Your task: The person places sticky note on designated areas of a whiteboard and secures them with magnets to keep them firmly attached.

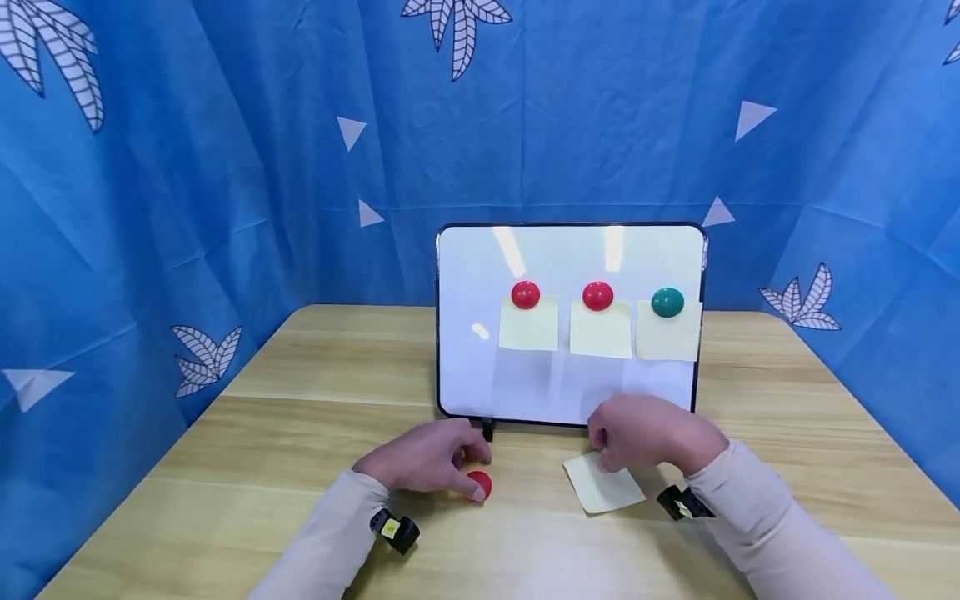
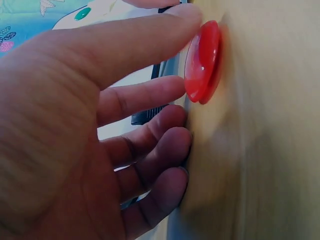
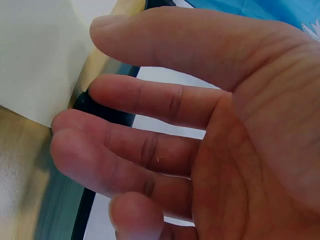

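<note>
A round red magnet point(image 1: 480, 483) lies on the wooden table. In the head view the thumb of my left hand point(image 1: 435, 458) overlaps its near edge. The index finger is at or close to the other side of the red magnet point(image 2: 202, 65) in the left wrist view, with the remaining fingers loosely bent beside it. My right hand point(image 1: 648, 433) is over a pale yellow sticky note point(image 1: 603, 490) on the table. In the right wrist view, the thumb and index finger stand apart near the edge of the note point(image 3: 35, 55); firm contact cannot be made out.
Behind the hands a whiteboard point(image 1: 472, 367) stands upright on the table point(image 1: 315, 408). It carries three pale notes, two under red magnets point(image 1: 597, 296) and one under a green magnet point(image 1: 667, 302). A blue patterned curtain point(image 1: 525, 150) surrounds the table's back and sides.
</note>
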### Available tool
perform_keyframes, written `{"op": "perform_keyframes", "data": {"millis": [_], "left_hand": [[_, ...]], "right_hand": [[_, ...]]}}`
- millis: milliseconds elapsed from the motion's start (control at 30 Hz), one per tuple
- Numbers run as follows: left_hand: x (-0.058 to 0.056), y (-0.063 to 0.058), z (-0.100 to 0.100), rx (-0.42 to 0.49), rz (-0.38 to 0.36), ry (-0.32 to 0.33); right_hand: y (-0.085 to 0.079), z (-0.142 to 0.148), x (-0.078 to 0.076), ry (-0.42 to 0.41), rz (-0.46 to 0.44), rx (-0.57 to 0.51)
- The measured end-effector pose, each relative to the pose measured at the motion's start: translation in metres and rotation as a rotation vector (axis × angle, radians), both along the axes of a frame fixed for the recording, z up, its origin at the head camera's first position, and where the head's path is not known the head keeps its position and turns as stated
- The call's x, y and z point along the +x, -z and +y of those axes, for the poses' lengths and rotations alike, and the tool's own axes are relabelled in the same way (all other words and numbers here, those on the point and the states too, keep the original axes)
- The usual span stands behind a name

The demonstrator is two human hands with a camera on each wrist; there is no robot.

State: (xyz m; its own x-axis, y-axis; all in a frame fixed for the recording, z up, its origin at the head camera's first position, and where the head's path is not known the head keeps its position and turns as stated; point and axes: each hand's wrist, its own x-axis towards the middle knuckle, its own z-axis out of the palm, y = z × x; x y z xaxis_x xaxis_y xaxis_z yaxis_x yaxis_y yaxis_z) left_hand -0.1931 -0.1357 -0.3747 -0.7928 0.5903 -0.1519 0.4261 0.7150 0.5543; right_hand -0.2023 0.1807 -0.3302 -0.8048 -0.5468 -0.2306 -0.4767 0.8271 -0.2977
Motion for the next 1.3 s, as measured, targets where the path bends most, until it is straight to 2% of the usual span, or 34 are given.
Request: {"op": "perform_keyframes", "data": {"millis": [167, 300, 533, 867, 1033, 1300], "left_hand": [[0.001, -0.002, 0.001, -0.029, -0.014, 0.013], [0.002, -0.001, 0.001, -0.016, -0.027, 0.011], [0.002, -0.001, 0.001, 0.010, -0.040, 0.010], [0.003, 0.000, 0.002, 0.000, -0.034, -0.010], [0.003, -0.001, 0.003, -0.023, -0.022, -0.011], [0.003, 0.001, 0.002, -0.039, 0.005, -0.007]], "right_hand": [[0.004, -0.002, 0.002, -0.008, 0.018, 0.027], [0.007, -0.004, 0.003, -0.017, 0.029, 0.048], [0.008, -0.009, 0.007, 0.019, 0.039, 0.091], [0.013, -0.018, 0.008, -0.019, 0.080, 0.123], [0.015, -0.021, 0.007, -0.050, 0.104, 0.081], [0.020, -0.020, 0.003, -0.185, 0.225, -0.053]]}}
